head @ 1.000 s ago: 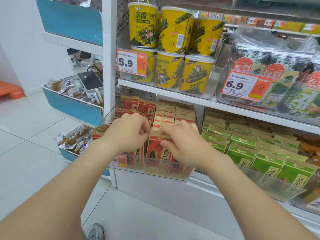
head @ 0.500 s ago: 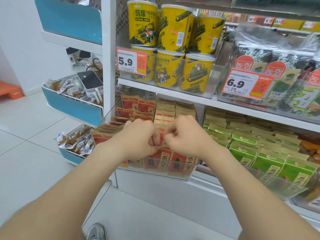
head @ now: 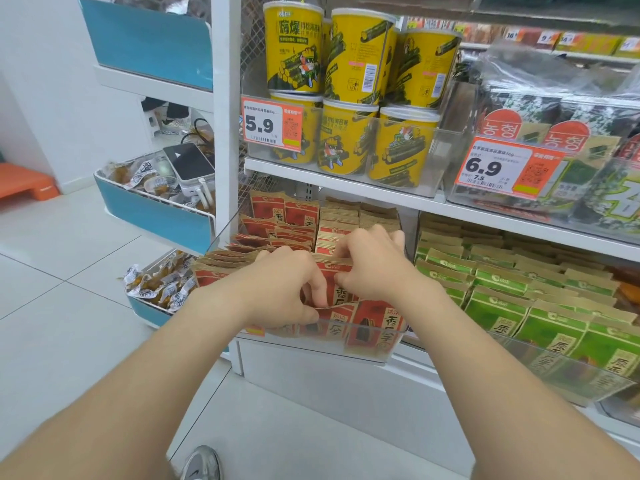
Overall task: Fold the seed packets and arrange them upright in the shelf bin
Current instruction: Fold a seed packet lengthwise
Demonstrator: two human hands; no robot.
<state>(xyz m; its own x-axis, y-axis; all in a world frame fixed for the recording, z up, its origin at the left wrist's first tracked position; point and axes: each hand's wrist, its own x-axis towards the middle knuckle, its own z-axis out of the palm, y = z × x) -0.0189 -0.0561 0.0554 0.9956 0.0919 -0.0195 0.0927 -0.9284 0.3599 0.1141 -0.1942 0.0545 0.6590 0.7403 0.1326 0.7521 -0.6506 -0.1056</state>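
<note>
**Mid-fold on a red packet at the front of the bin**

Head view: both our hands are on one red seed packet (head: 341, 294) at the near front of the clear shelf bin (head: 374, 355). Our left hand (head: 284, 289) has its fingers curled round the packet's left edge. Our right hand (head: 374, 268) pinches the brown top strip. The packet looks roughly upright, with its bottom hidden behind the bin's front wall. More red packets (head: 298, 216) are stacked in rows toward the far end.

We'd say this is the fold step, with the top flap getting creased. The next move probably calls for pressing that flap flat. Then the packet needs pushing straight down, level with the neighbouring packet (head: 377, 323) on its right. The green packets (head: 519, 306) further right aren't involved.
</note>
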